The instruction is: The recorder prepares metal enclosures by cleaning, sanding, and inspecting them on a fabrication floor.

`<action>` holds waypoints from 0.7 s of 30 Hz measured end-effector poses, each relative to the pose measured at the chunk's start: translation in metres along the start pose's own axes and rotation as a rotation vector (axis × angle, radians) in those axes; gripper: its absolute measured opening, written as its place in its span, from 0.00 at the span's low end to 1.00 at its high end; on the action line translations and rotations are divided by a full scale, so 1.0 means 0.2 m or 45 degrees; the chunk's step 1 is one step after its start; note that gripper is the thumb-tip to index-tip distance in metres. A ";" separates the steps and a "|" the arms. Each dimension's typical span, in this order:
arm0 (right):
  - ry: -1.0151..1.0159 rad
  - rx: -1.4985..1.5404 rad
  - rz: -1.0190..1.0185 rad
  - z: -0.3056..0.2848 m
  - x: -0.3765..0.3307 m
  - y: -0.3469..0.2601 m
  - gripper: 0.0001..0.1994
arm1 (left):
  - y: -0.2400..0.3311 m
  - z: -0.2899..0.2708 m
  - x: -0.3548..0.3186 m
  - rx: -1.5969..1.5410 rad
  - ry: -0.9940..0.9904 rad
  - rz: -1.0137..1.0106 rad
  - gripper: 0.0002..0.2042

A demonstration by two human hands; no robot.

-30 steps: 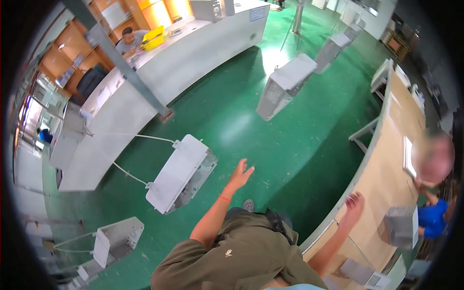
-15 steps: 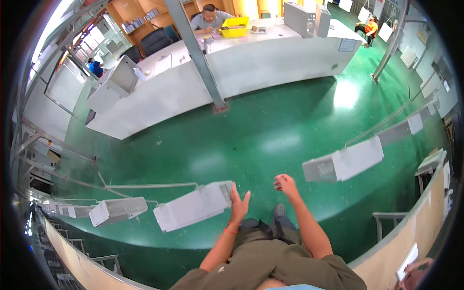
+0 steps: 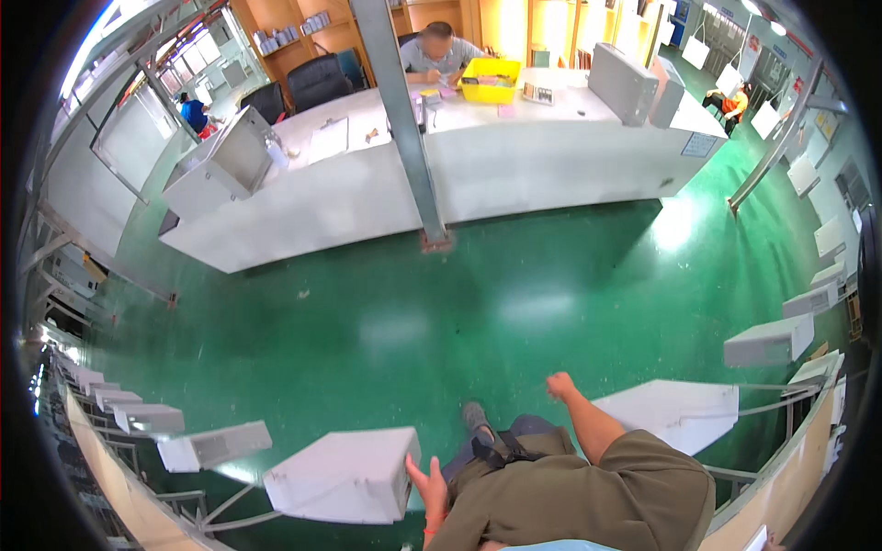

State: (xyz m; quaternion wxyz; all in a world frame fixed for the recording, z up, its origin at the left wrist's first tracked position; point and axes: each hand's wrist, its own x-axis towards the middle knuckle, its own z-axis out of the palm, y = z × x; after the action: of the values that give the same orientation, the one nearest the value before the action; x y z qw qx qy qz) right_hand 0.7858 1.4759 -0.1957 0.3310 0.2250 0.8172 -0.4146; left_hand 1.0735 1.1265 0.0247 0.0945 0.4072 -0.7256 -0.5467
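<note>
My left hand (image 3: 428, 487) has its thumb and fingers spread. Its fingertips are at the right end of a white box-shaped metal casing (image 3: 340, 473), apparently touching it. My right hand (image 3: 559, 386) is curled into a fist over the green floor, and no object shows in it. Right of that forearm hangs another white casing (image 3: 675, 413), partly behind my sleeve. Thin metal rods run beside both casings.
More casings hang in a row at the left (image 3: 216, 447) and right (image 3: 770, 340). A curved tan barrier (image 3: 119, 473) lies close by. Ahead stand a grey post (image 3: 404, 129) and a long white counter (image 3: 551, 165), where a person sits behind a yellow bin (image 3: 490, 81).
The view has shifted. The casings and rods hang at different angles and places around me. My left hand is lower in view, my right has closed further, and my foot has stepped forward left.
</note>
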 end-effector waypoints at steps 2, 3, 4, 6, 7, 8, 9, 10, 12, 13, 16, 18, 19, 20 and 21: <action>-0.038 0.118 0.044 -0.02 0.04 -0.18 0.14 | 0.01 0.00 0.10 0.056 -0.002 -0.125 0.33; -0.062 0.166 0.096 -0.05 0.00 -0.20 0.14 | 0.01 0.03 0.16 0.084 -0.014 -0.188 0.27; -0.045 0.193 0.118 -0.06 0.00 -0.23 0.13 | 0.05 0.06 0.24 0.026 -0.088 -0.229 0.27; 0.011 0.267 0.141 -0.14 0.08 -0.36 0.13 | 0.15 0.17 0.43 -0.098 -0.245 -0.282 0.25; 0.014 0.302 0.143 -0.18 0.13 -0.43 0.13 | 0.21 0.25 0.52 -0.073 -0.254 -0.210 0.21; 0.018 0.338 0.146 -0.22 0.18 -0.49 0.13 | 0.28 0.33 0.62 -0.051 -0.299 -0.213 0.21; 0.021 0.376 0.150 -0.25 0.24 -0.54 0.13 | 0.34 0.39 0.73 -0.026 -0.342 -0.217 0.21; 0.018 0.390 0.140 -0.27 0.29 -0.59 0.13 | 0.41 0.47 0.83 0.012 -0.400 -0.218 0.20; 0.028 0.426 0.116 -0.31 0.44 -0.72 0.13 | 0.55 0.63 1.02 0.060 -0.451 -0.204 0.19; 0.033 0.476 0.125 -0.35 0.52 -0.75 0.13 | 0.61 0.72 1.11 0.110 -0.481 -0.189 0.19; 0.043 0.602 0.169 -0.53 0.75 -0.84 0.13 | 0.83 1.03 1.37 0.288 -0.577 -0.108 0.19; 0.062 0.666 0.240 -0.66 0.88 -0.84 0.13 | 1.03 1.23 1.50 0.395 -0.648 -0.060 0.18; 0.101 0.687 0.286 -0.74 0.92 -0.84 0.13 | 1.17 1.33 1.57 0.403 -0.717 -0.038 0.18; 0.139 0.709 0.334 -0.81 0.96 -0.83 0.13 | 1.30 1.44 1.63 0.413 -0.786 -0.016 0.18; 0.194 0.713 0.366 -0.95 1.03 -0.86 0.12 | 1.44 1.59 1.68 0.392 -0.858 0.009 0.17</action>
State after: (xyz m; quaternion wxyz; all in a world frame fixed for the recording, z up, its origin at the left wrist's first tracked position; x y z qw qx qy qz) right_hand 0.4679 1.5566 -0.1719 0.2491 0.4509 0.6537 -0.5543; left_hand 0.5304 1.1413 0.0497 -0.2101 0.2114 -0.7911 -0.5341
